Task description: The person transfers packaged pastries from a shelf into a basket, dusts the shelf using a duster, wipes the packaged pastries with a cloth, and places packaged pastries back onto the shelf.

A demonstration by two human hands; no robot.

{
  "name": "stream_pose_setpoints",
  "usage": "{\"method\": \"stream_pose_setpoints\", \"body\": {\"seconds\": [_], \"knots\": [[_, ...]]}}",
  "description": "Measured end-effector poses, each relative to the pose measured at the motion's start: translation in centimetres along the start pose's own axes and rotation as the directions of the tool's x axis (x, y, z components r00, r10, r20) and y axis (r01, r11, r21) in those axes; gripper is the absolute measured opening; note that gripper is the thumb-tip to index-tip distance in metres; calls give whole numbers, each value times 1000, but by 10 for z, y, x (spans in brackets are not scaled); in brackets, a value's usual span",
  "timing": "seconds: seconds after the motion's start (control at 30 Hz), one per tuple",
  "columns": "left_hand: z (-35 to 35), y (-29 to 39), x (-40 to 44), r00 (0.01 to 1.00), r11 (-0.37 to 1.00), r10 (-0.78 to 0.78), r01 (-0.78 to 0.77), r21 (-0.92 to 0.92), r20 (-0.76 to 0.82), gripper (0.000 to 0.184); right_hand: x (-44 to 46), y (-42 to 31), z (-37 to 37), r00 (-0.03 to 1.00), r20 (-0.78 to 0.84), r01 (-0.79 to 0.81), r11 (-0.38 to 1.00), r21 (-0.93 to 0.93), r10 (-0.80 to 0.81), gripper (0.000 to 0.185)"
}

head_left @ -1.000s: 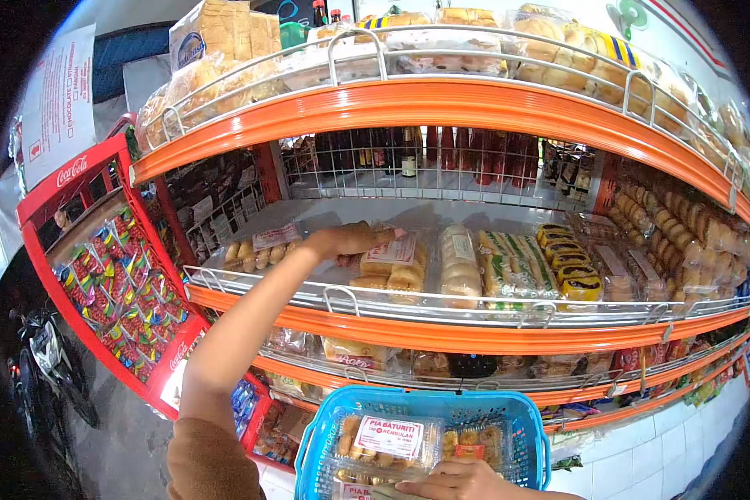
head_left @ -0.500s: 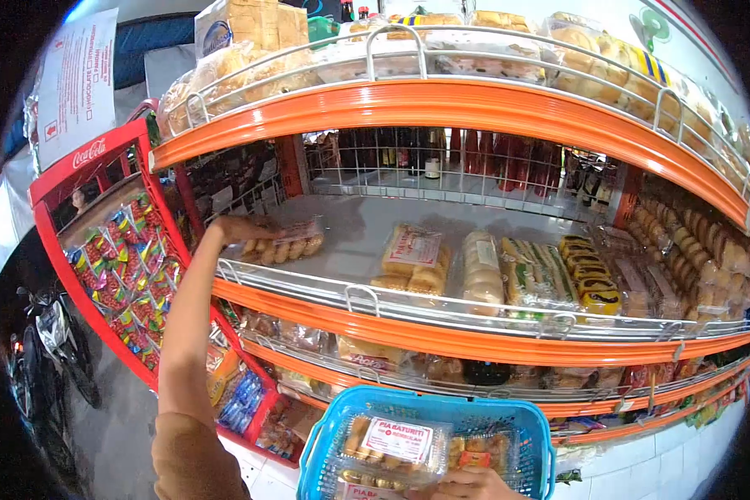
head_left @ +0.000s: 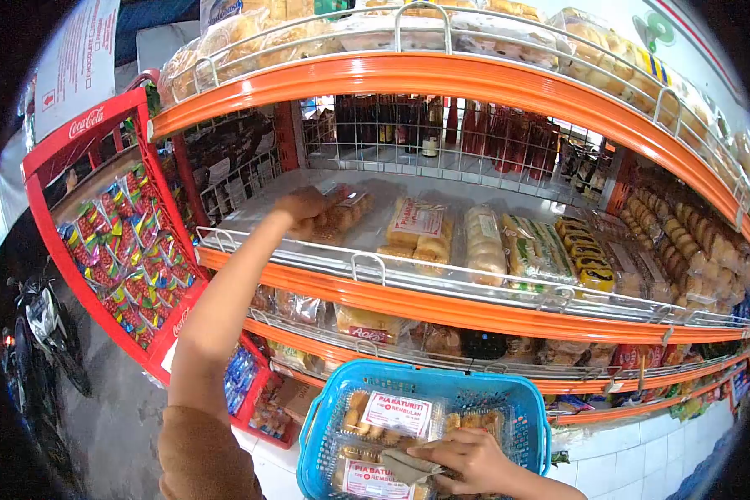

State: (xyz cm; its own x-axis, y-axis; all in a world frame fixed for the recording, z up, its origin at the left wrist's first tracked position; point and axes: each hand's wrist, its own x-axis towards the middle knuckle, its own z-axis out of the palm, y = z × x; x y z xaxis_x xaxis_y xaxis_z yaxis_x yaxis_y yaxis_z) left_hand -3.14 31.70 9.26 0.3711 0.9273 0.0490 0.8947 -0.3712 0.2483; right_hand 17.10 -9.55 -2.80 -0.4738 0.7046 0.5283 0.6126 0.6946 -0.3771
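My left hand [head_left: 302, 204] reaches onto the middle shelf and grips a clear pack of brown pastries [head_left: 342, 218]; its fingertips are partly hidden. My right hand [head_left: 467, 458] is over the blue plastic basket [head_left: 544, 429], its fingers closed on a grey-brown cloth [head_left: 410, 467]. In the basket lie clear boxes of pastries: an upper labelled box [head_left: 392, 414], a lower labelled box [head_left: 379, 477] partly under the cloth, and another box [head_left: 479, 419] at the right, partly behind my hand.
To the right on the shelf stand a labelled bread pack [head_left: 417, 225], white buns [head_left: 485, 242] and yellow packs [head_left: 587, 254]. A wire rail [head_left: 367, 267] edges the orange-fronted shelf. A red snack rack [head_left: 154, 350] is at left; wrapped breads [head_left: 258, 37] fill the top shelf.
My left hand has moved right along the shelf, and the pastry pack now lies nearer the labelled bread. My right hand has come further into view, showing the cloth. The view has shifted slightly.
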Motion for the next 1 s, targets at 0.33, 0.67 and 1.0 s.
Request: {"method": "stream_pose_setpoints", "body": {"seconds": [0.33, 0.67, 1.0], "knots": [[-12, 51, -42, 994, 996, -16, 7, 86, 106, 91, -6, 8, 6, 983, 81, -164, 986, -35, 166, 53], [0, 64, -59, 863, 927, -34, 215, 307, -504, 71, -11, 21, 8, 887, -255, -416, 906, -81, 385, 41], [158, 154, -251, 349, 370, 928, -900, 231, -128, 15, -19, 43, -20, 421, -758, -530, 813, 240, 498, 37]]}}
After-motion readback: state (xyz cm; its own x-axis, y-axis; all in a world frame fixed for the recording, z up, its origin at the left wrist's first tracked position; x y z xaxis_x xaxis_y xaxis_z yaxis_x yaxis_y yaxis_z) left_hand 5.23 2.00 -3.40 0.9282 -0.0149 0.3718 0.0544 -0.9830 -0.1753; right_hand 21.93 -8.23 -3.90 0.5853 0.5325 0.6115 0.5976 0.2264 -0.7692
